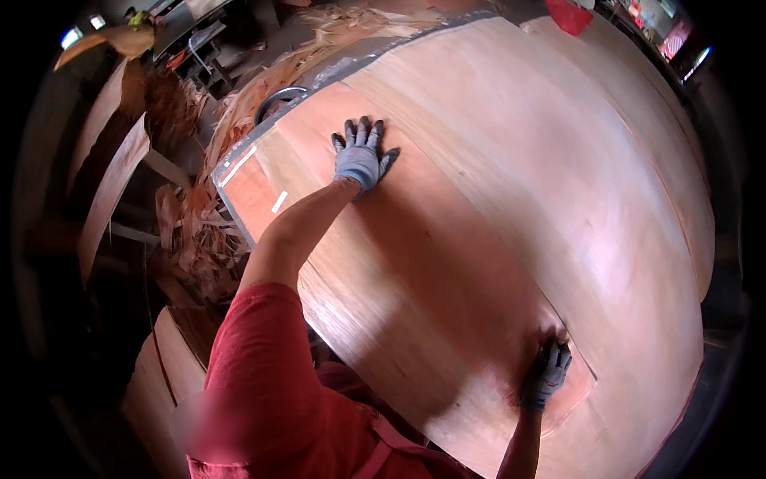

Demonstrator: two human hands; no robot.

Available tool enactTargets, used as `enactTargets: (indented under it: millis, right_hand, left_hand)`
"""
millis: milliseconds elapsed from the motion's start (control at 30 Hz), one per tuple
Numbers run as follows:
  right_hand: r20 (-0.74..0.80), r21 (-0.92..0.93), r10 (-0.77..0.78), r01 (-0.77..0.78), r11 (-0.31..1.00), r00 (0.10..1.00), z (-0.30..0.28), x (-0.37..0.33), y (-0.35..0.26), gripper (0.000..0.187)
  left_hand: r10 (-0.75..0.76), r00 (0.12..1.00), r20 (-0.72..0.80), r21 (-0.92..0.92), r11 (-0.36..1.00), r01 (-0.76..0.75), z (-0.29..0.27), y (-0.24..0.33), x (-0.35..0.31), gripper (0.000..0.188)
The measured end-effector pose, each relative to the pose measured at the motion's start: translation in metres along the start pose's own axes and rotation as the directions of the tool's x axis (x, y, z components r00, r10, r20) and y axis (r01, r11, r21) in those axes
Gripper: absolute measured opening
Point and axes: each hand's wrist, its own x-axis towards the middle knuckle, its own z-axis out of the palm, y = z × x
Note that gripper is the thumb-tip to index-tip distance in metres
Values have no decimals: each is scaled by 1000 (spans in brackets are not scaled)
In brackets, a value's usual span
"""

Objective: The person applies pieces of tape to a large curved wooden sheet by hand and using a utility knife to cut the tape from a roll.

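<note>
Resting 2 hands (361, 160) (547, 374) near veneer (447, 247) edges

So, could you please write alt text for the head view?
A person's gloved left hand and gloved right hand lie on broad, pale reddish wood sheets, the left spread wide and farther out, the right toward the picture's lower right. Loose wood scraps are heaped off to the left.

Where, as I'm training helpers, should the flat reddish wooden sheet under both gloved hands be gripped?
The reddish wooden sheet is probably best pinched at its right corner, coming from the right: it lies flat, two edges meeting there against paler wood beside the grey-gloved right hand.
</note>
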Motion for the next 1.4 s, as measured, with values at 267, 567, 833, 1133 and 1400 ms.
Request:
enactTargets:
  millis: [267, 567, 833, 1133, 1400]
  right_hand:
    - [-10, 136, -60, 61, 989, 998, -13, 10, -25, 30]
    - [-172, 334, -49, 105, 937, 984, -20, 67, -166, 30]
    - [-33, 88, -236, 238, 967, 971, 66, 126, -268, 38]
    - [-24, 62, -233, 234, 970, 972, 66, 132, -280, 40]
    - [-44, 32, -252, 254, 967, 967, 68, 130, -278, 43]
  left_hand:
    - [45, 996, 79, 60, 997, -49, -6, -18, 1, 69]
    - [44, 998, 39, -9, 999, -44, -8, -9, -1, 69]
    - [213, 967, 137, -324, 932, -159, -23, -43, 19, 61]
    - [337, 941, -24, -206, 920, -334, 0, -162, 81, 71]
    - [337, 937, 91, -211, 926, -312, 14, -173, 80, 68]
